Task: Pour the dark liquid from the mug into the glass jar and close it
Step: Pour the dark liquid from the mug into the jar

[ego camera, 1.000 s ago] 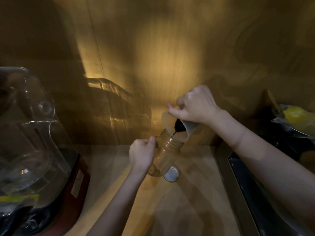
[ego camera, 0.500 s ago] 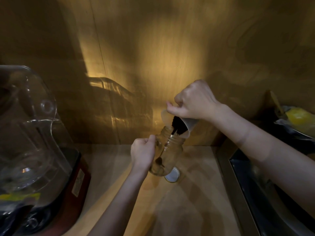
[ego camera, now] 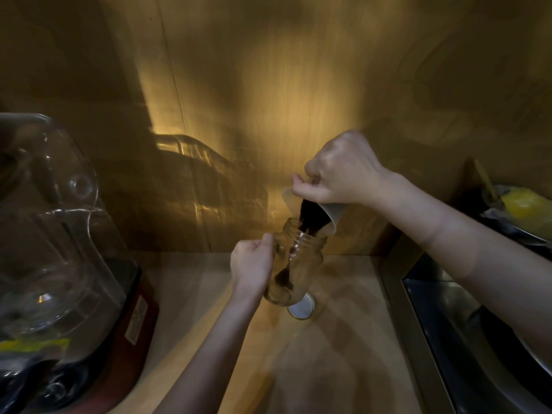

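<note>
While the pour runs, the lid [ego camera: 301,306] waits on the surface [ego camera: 343,339], nearest us, touching the jar's base on its right. Just beyond, the left hand [ego camera: 252,265] is curled tight around the glass jar [ego camera: 294,264], which leans with its mouth up and far-right. Farther back, the right hand [ego camera: 343,171] grips the white mug [ego camera: 328,213], tipped so its lip meets that mouth, dark liquid [ego camera: 309,218] streaming in. For capping, I'd say the right hand is better placed.
</note>
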